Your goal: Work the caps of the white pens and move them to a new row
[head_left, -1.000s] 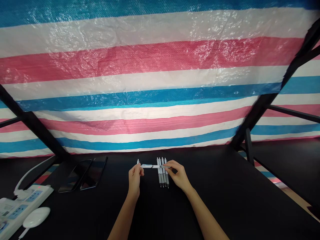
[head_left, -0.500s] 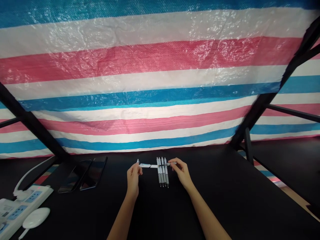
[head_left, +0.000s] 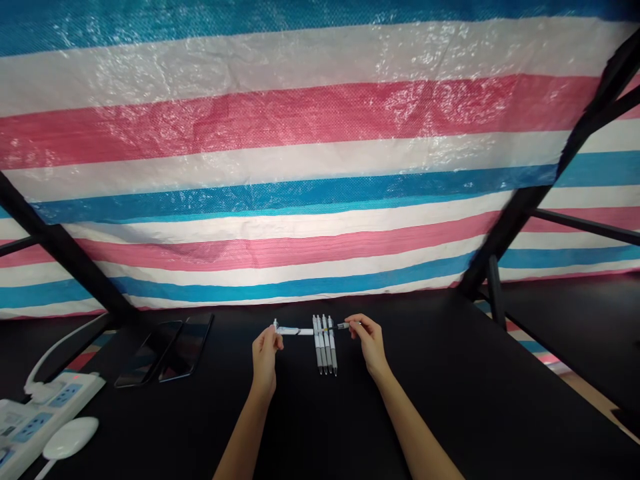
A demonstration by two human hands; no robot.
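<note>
Left hand [head_left: 265, 363]: thumb and fingertips pressed together, pinching a white pen barrel [head_left: 293, 331] that runs level toward the right, above the table. Its inner end sits just beside the top of a row of four grey-and-white pens [head_left: 324, 345], lying side by side, tips toward the person. Right hand [head_left: 367, 340]: thumb and forefinger pinch a short dark pen piece [head_left: 343, 326], just right of the row; other fingers loosely curled. Both hands near the row, not touching it. All on a black table [head_left: 450, 400]. Further left: two dark smartphones [head_left: 167, 350], a white power strip [head_left: 35, 420], a white computer mouse [head_left: 70, 438]. Behind: a striped tarpaulin [head_left: 320, 167] — red, white, blue.
</note>
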